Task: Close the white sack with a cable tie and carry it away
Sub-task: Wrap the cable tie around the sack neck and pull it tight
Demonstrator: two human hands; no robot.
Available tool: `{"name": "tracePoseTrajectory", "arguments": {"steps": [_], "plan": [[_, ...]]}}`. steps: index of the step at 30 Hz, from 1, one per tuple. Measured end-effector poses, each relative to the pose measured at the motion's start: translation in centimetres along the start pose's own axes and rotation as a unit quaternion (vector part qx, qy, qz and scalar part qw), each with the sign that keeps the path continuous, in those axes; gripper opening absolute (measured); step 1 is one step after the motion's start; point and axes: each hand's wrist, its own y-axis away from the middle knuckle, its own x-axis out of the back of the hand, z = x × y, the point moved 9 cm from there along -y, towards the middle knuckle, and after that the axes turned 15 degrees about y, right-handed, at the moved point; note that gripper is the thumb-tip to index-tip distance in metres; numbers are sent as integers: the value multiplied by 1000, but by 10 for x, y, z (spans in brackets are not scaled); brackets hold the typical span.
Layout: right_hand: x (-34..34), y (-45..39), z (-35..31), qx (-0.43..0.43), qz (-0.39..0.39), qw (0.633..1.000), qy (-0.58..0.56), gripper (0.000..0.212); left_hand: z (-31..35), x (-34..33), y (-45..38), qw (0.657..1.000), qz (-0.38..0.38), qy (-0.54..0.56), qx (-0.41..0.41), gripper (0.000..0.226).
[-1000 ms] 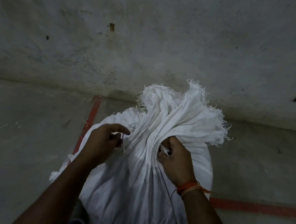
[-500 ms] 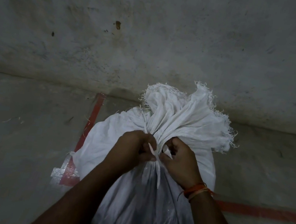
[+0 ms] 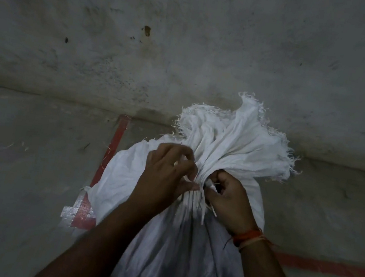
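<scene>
White woven sack [image 3: 175, 253] stands on the floor [image 3: 19, 186] by the wall, its neck gathered between both hands. Left hand [image 3: 167, 178] pinches one end of the tie [image 3: 203, 211] at the neck; right hand [image 3: 229, 200] pinches the other. Step in hand — closing (tie not judged cinched). Next: thread the tail, pull tight — then lift.

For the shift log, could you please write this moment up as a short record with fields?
sack: white sack upright on the floor, neck gathered, frayed mouth fanned above
cable tie: white cable tie at the neck, tail hanging down
left hand: left hand pinches at the neck
right hand: right hand pinches the tie
floor: red tape lines
</scene>
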Motion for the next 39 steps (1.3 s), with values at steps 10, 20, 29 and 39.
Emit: {"name": "tracePoseTrajectory", "arguments": {"steps": [10, 20, 29, 39], "plan": [[-9, -4, 13, -67, -38, 987, -141, 23, 1, -47, 10, 968, -221, 122, -10, 25], [-7, 6, 18, -103, 17, 994, 13, 19, -42, -53, 13, 974, -121, 147, 121, 28], [-19, 9, 25, -146, 7, 989, -23, 18, -44, -57, 8, 968, -90, 186, 140, 18], [-18, 5, 28, -155, -12, 957, -244, 23, -39, -50, 6, 945, -65, 287, 141, 17]]}}
